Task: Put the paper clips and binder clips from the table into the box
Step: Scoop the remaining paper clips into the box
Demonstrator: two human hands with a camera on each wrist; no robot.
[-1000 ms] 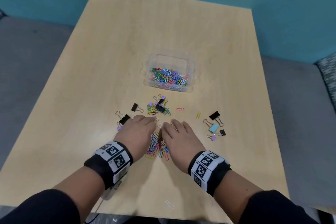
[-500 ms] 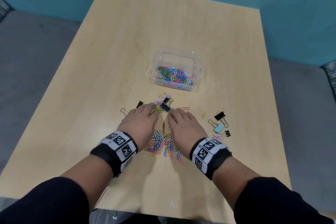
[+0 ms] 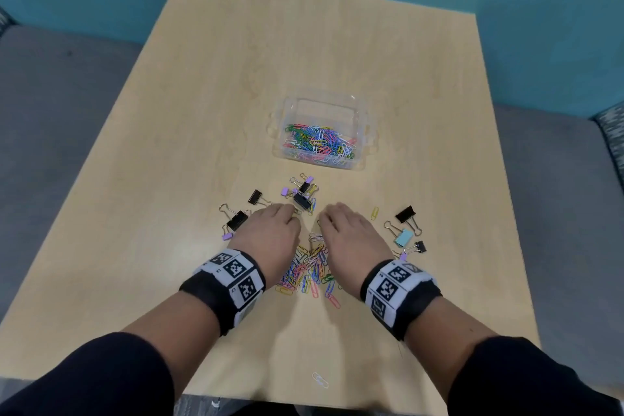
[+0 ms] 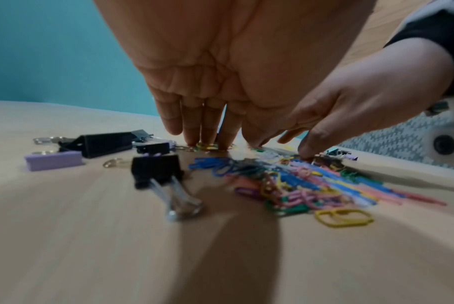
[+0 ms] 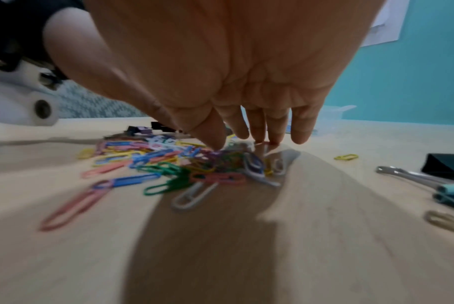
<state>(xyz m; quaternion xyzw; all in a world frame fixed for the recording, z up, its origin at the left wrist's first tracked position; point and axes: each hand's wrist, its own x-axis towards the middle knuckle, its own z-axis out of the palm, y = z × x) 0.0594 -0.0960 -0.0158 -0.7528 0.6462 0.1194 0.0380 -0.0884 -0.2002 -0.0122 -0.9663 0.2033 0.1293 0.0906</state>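
A clear plastic box at mid-table holds many coloured paper clips. My left hand and right hand lie side by side in front of it, palms down. A heap of coloured paper clips lies between and under them. In the left wrist view the left hand has straight fingers with tips on the table. The right hand is posed the same way at the heap's far edge. Black and lilac binder clips lie just beyond the fingertips.
More binder clips lie left of my left hand and right of my right hand, black and teal. A yellow paper clip lies alone, and a white one near the front edge. The table's edges drop to grey floor.
Both hands have slid forward over the heap toward the box. Their fingertips now sit at the heap's far edge, close to the middle binder clips.
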